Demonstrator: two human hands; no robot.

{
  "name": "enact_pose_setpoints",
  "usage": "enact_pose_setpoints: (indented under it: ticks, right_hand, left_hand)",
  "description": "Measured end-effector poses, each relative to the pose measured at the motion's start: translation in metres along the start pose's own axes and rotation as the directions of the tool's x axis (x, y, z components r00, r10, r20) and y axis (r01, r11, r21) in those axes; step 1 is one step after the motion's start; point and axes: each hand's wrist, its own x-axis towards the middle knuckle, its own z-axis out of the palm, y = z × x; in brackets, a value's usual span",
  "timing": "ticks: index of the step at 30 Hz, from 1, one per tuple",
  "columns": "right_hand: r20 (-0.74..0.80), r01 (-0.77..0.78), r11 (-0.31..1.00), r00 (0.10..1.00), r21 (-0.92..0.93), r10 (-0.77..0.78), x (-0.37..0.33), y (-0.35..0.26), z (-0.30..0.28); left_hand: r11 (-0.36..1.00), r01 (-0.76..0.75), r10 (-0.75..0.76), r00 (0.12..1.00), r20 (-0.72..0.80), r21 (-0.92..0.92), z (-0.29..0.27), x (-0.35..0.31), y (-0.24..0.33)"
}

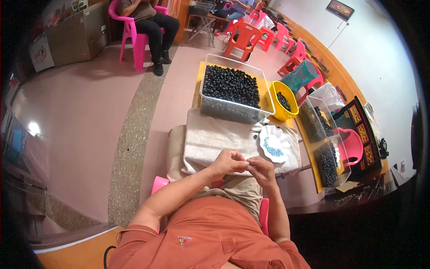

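My left hand (228,162) and my right hand (262,170) meet over my lap, at the near edge of a white towel (210,142). Both are closed in a pinch, fingertips almost touching. Whatever lies between them is too small to make out. Just beyond my right hand, a white scalloped plate (283,142) holds small light-blue pieces (271,148). A clear plastic bin (228,112) full of round black pieces (230,85) stands behind the towel. To its right is a yellow basket (273,96) with more black pieces inside.
On the right, clear bins (320,142) of black pieces sit on a yellow board (309,163), beside a pink chair (354,145). A person (152,27) sits in a pink armchair (130,33) at the far left. Red chairs (243,38) stand farther back.
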Motion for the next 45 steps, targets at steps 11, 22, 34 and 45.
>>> enact_pose_setpoints:
  ticks: [11, 22, 34, 45]
  right_hand:
    - [-0.083, 0.071, 0.994, 0.994, 0.083, -0.064, -0.003, -0.003, -0.003]
    - [-0.103, 0.034, 0.981, 0.995, 0.190, -0.014, 0.001, -0.002, -0.003]
    - [-0.024, -0.039, 0.964, 0.999, 0.263, 0.047, -0.001, -0.005, -0.007]
    - [-0.068, 0.203, 0.977, 0.976, -0.060, -0.207, 0.003, -0.029, -0.007]
  left_hand:
    - [0.994, -0.075, 0.071, 0.996, 0.045, 0.085, -0.004, 0.004, -0.007]
    - [0.987, -0.091, 0.084, 0.995, 0.061, 0.131, 0.000, 0.003, -0.008]
    - [0.989, -0.101, 0.093, 0.993, 0.076, 0.110, 0.000, 0.002, -0.007]
    - [0.997, -0.032, 0.027, 0.998, 0.060, 0.076, 0.002, -0.003, 0.000]
